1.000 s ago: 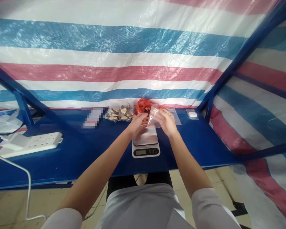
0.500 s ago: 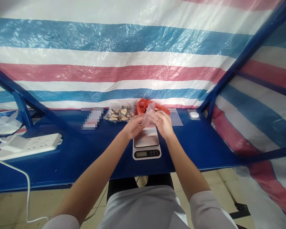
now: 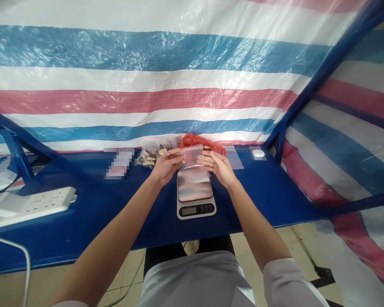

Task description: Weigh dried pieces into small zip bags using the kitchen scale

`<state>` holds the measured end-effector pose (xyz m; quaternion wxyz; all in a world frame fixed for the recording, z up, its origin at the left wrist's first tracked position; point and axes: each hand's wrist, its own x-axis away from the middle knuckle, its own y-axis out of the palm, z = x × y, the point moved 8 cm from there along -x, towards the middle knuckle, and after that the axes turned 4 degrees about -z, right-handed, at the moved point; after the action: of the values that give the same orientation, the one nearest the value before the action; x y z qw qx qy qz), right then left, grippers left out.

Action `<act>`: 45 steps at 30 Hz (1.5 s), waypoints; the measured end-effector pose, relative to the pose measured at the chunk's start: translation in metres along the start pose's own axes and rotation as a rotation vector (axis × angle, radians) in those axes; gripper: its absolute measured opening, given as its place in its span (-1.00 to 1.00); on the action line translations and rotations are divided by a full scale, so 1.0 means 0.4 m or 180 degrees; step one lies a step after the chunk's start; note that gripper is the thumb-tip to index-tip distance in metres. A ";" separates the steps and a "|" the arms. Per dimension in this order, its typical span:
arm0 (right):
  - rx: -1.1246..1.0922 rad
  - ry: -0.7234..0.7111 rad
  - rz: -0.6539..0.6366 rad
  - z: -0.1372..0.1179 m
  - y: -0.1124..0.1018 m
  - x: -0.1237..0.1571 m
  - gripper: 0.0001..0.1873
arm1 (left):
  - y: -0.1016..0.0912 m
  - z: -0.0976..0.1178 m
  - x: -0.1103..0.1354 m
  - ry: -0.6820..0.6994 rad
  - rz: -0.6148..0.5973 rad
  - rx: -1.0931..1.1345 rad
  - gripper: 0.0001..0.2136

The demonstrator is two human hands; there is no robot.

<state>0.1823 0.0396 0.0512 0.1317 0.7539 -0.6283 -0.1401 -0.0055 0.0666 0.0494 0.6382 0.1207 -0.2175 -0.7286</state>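
Observation:
A clear plastic bag [image 3: 192, 156] is stretched between my two hands, above the far part of a kitchen scale [image 3: 196, 187]. My left hand [image 3: 166, 167] pinches the bag's left side. On its right side, my right hand [image 3: 220, 167] grips the bag between thumb and fingers. The scale has a shiny metal plate and a dark display strip at its front. Just behind my hands lies a red plastic bag [image 3: 208, 141], partly covered by the clear one. To the left, a clear bag of dried slices [image 3: 149, 157] rests on the table.
Flat clear bags [image 3: 236, 158] lie right of the red bag. A round white object [image 3: 259, 153] sits farther right on the blue table [image 3: 115, 213]. A white power strip [image 3: 48, 202] with a cable is at left. Blue frame bars and a striped sheet [image 3: 147, 102] enclose the table.
My hands have moved apart, mostly the left one to the left. The clear bag, folded upright before, is now spread wider and flatter between them. The view has shifted slightly.

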 end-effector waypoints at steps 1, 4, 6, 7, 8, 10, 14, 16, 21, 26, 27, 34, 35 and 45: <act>0.0074 0.0073 -0.0052 -0.002 0.012 -0.003 -0.62 | -0.009 0.016 0.001 0.0068 -0.0033 -0.0160 -0.66; 0.0301 0.0304 -0.0197 0.000 0.054 -0.016 -0.63 | -0.031 0.071 0.002 0.0283 -0.0152 -0.0772 -0.60; 0.0437 0.0396 -0.0250 0.005 0.080 -0.027 -0.64 | -0.039 0.106 0.003 0.0384 -0.0288 -0.1245 -0.58; 0.0499 0.0408 -0.0248 0.008 0.090 -0.034 -0.65 | -0.044 0.121 0.003 0.0409 -0.0336 -0.1451 -0.57; 0.0564 0.0410 -0.0240 0.011 0.099 -0.040 -0.66 | -0.048 0.133 0.003 0.0415 -0.0384 -0.1655 -0.56; 0.0721 0.0415 -0.0233 0.020 0.112 -0.053 -0.69 | -0.053 0.153 0.001 0.0416 -0.0467 -0.2015 -0.56; 0.1000 0.0425 -0.0376 0.045 0.131 -0.072 -0.76 | -0.054 0.152 -0.006 0.0231 -0.0723 -0.2512 -0.58; 0.1022 0.0392 -0.0367 0.059 0.127 -0.078 -0.79 | -0.059 0.139 -0.014 0.0207 -0.0742 -0.2601 -0.59; 0.1006 0.0186 -0.0063 0.086 0.082 -0.094 -0.86 | -0.077 0.140 -0.020 0.0907 -0.0273 -0.2647 -0.69; 0.1209 -0.0104 0.0206 0.096 0.038 -0.101 -0.86 | -0.025 0.155 0.031 0.1772 -0.0130 -0.2772 -0.79; 0.1363 -0.0239 0.0251 0.090 0.034 -0.099 -0.87 | -0.011 0.146 0.036 0.1753 -0.0186 -0.2835 -0.82; 0.2035 -0.1012 0.0287 0.064 0.040 -0.074 -0.83 | 0.001 0.040 -0.014 0.0927 -0.0226 -0.2637 -0.72; 0.2078 -0.1079 0.0268 0.063 0.041 -0.071 -0.83 | -0.003 0.025 -0.025 0.0786 -0.0216 -0.2504 -0.67; 0.2501 -0.1384 -0.0019 0.052 0.065 -0.062 -0.79 | -0.012 -0.009 -0.047 0.0085 -0.0027 -0.1705 -0.69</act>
<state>0.1466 0.0590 0.0429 -0.3001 0.7015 -0.6447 -0.0465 -0.0052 0.0850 0.0419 0.6471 -0.0420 -0.0080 -0.7612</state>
